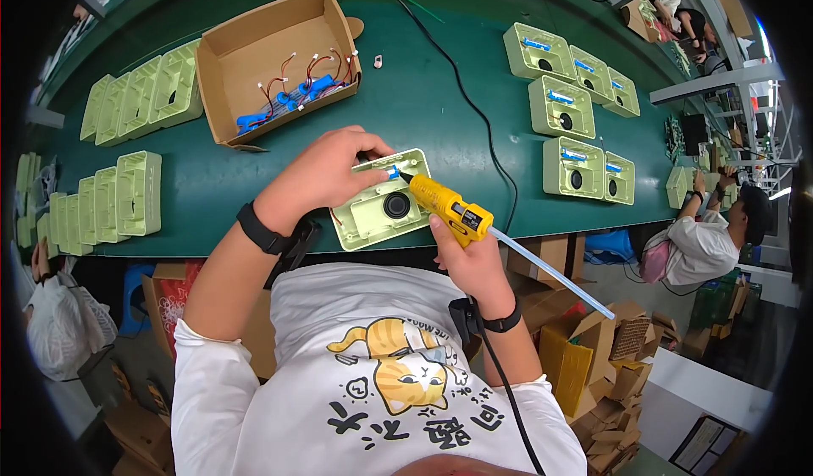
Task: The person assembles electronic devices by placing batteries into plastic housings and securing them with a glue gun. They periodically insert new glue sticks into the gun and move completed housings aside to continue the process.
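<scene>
A light green plastic housing with a round black speaker lies near the front edge of the green table. My left hand presses on its top left part, fingers next to a small blue battery seated in it. My right hand grips a yellow glue gun, whose nozzle touches the housing just beside the battery. A clear glue stick sticks out of the gun's back, and its black cord runs down past my wrist.
An open cardboard box with several blue batteries on red wires stands behind the housing. Finished green housings lie at right, empty ones stand stacked at left. A black cable crosses the table. Another person sits at far right; cardboard boxes fill the floor.
</scene>
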`<act>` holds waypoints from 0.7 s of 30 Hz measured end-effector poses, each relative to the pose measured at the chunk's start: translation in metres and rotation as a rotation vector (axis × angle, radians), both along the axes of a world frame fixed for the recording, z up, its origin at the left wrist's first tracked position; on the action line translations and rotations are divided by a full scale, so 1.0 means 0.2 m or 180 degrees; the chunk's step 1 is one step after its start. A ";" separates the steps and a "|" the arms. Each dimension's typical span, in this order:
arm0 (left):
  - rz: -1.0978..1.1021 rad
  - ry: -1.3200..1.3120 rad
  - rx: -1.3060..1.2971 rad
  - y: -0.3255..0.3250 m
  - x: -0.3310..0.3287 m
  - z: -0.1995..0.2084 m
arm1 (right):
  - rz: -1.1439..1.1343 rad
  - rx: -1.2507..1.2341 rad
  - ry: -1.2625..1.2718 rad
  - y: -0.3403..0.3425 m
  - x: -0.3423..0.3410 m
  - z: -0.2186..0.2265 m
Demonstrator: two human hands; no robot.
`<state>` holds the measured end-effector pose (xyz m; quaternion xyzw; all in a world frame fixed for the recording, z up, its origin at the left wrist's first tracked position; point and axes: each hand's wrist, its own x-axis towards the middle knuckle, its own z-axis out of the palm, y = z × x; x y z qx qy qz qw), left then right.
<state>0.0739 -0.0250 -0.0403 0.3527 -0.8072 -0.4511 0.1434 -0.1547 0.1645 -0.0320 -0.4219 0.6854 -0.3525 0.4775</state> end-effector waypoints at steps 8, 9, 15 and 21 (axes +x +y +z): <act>-0.0008 -0.0041 0.0115 -0.02 -0.01 -0.02 | -0.0105 -0.0084 -0.0849 0.02 0.00 0.02; -0.0011 -0.0040 0.0126 -0.01 -0.01 -0.02 | -0.0109 -0.0074 -0.0847 0.02 0.00 0.02; 0.0130 -0.0016 -0.0165 0.06 0.01 -0.01 | 0.0066 0.0268 -0.0648 -0.01 -0.03 0.11; 0.0413 -0.0019 -0.0465 0.15 0.02 0.00 | 0.0094 0.0322 -0.0275 -0.05 0.00 0.23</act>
